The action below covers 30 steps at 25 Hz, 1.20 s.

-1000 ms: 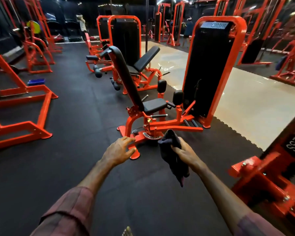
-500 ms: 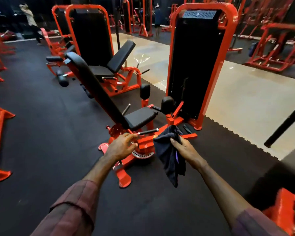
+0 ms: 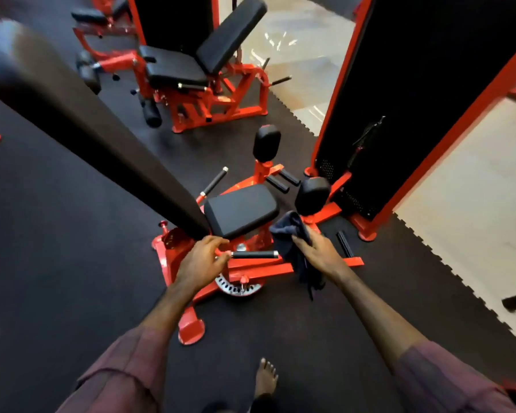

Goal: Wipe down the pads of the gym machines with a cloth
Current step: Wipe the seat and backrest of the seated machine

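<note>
A red machine stands right below me, with a black seat pad (image 3: 240,211), a long black back pad (image 3: 87,120) slanting up to the left, and two round black knee pads (image 3: 266,143) (image 3: 312,195). My right hand (image 3: 319,253) grips a dark cloth (image 3: 288,234) just right of the seat pad; the cloth bunches above my fingers and hangs below them. My left hand (image 3: 201,260) hovers with loosely curled fingers at the inner end of the black side handle (image 3: 255,254), holding nothing that I can see.
The machine's tall weight-stack housing (image 3: 414,99) rises on the right. A second red machine with black pads (image 3: 188,64) stands behind. The black rubber floor (image 3: 57,248) meets pale tiles (image 3: 474,189) to the right. My bare foot (image 3: 265,380) is at the bottom.
I have stepped up to the machine and now look down on its seat. Both hands have come over its frame; the cloth stays in my right hand.
</note>
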Each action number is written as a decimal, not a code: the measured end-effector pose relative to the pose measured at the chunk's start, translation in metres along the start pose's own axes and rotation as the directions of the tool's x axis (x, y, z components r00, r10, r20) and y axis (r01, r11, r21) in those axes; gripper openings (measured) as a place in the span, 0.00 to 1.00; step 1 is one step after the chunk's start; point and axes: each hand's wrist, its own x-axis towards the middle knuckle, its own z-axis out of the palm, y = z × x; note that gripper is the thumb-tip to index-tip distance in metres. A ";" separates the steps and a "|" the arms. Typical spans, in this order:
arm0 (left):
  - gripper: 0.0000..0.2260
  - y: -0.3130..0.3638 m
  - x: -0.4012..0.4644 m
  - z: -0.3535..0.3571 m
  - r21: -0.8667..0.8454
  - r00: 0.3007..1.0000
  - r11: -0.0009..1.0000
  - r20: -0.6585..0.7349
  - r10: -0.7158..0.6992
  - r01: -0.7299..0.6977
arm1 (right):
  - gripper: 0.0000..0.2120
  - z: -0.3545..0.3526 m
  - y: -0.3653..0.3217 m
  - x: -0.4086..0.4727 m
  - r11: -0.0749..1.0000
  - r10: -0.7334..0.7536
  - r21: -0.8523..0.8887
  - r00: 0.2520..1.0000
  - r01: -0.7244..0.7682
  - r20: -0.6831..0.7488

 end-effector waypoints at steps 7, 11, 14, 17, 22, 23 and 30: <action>0.19 -0.056 0.124 0.069 -0.079 0.985 0.985 -0.072 -0.159 0.154 | 0.12 0.001 0.058 0.198 0.999 0.050 0.010 0.974 -0.054 0.223; 0.24 -0.114 0.193 0.123 -0.128 0.959 0.963 -0.124 -0.253 0.238 | 0.06 0.036 0.117 0.326 0.989 0.138 0.014 0.937 -0.150 0.322; 0.27 -0.162 0.238 0.175 -0.182 0.923 0.930 -0.163 -0.350 0.320 | 0.06 0.079 0.174 0.438 0.980 0.188 -0.023 0.870 -0.199 0.456; 0.29 -0.189 0.272 0.218 -0.208 0.903 0.915 -0.190 -0.384 0.345 | 0.07 0.108 0.221 0.521 0.956 0.293 -0.174 0.829 -0.238 0.477; 0.35 -0.201 0.303 0.261 -0.131 0.842 0.894 -0.301 -0.448 0.429 | 0.31 0.127 0.252 0.554 0.742 0.042 -0.668 0.989 0.064 0.142; 0.36 -0.200 0.305 0.269 -0.112 0.829 0.888 -0.324 -0.457 0.446 | 0.35 0.134 0.251 0.540 0.750 -0.049 -0.652 0.993 0.106 0.105; 0.36 -0.191 0.297 0.314 -0.038 0.741 0.854 -0.478 -0.472 0.519 | 0.37 0.175 0.298 0.492 0.450 -0.113 -0.835 0.948 0.316 0.298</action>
